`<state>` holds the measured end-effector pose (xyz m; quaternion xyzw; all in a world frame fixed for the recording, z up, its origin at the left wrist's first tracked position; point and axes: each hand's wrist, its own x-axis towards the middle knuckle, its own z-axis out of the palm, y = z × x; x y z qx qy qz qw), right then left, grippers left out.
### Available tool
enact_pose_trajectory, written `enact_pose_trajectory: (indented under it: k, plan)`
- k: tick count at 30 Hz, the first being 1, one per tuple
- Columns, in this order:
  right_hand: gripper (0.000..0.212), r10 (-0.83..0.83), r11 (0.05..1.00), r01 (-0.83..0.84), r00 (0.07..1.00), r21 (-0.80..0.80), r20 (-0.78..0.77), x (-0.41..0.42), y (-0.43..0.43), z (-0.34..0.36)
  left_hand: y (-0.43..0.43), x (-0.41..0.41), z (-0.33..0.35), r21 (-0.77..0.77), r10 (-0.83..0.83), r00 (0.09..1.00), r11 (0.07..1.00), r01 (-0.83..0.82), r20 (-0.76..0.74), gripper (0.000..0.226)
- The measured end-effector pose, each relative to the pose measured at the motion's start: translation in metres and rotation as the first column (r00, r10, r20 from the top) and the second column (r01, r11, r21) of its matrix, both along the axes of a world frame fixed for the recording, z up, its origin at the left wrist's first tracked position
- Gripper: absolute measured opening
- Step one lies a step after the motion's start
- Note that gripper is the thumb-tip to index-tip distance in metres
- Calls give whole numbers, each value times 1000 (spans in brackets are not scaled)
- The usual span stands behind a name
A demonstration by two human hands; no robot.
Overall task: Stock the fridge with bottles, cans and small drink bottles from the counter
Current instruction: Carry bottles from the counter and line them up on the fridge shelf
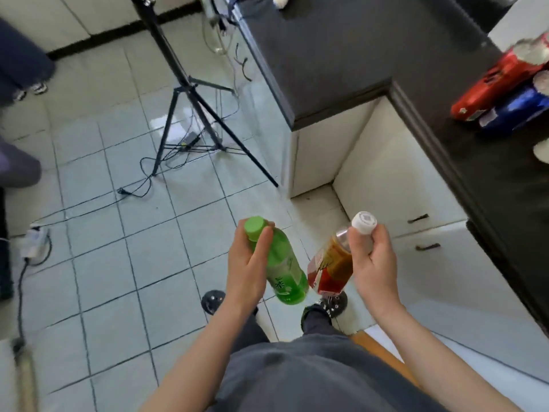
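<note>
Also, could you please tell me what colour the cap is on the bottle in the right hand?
White, on the amber tea bottle in the right hand; head view.

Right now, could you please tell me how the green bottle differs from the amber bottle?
The green bottle has a green cap and wrap; the amber bottle has a white cap and red label. The left hand holds the green bottle, the right hand the amber bottle. Both are capped and tilted, bases close together.

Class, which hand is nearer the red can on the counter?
Right. The right hand, holding the amber bottle, is toward the counter, below the red can; the left hand, holding the green bottle, is farther left.
</note>
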<state>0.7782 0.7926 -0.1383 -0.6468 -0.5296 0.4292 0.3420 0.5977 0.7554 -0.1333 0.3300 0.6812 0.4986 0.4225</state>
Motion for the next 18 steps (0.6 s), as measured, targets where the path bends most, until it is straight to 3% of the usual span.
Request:
enact_pose_trajectory:
  k: [7, 10, 14, 18]
  plan:
    - [44, 311, 950, -309, 947, 43, -75, -183, -21, 17, -78, -174, 17, 79, 297, 955, 952, -295, -19, 44]
    - [32, 406, 914, -401, 902, 67, -145, -270, -36, 21, -124, -252, 30, 143, 446, 893, 889, -434, -58, 44]
    - [24, 591, 806, -571, 788, 155, -171, -378, -61, 35, -191, -338, 45, 216, 660, 746, 744, -633, -88, 39]
    - [23, 771, 637, -738, 615, 222, -166, -473, -88, 53, -260, -393, 50, 254, 848, 528, 519, -816, -37, 31]
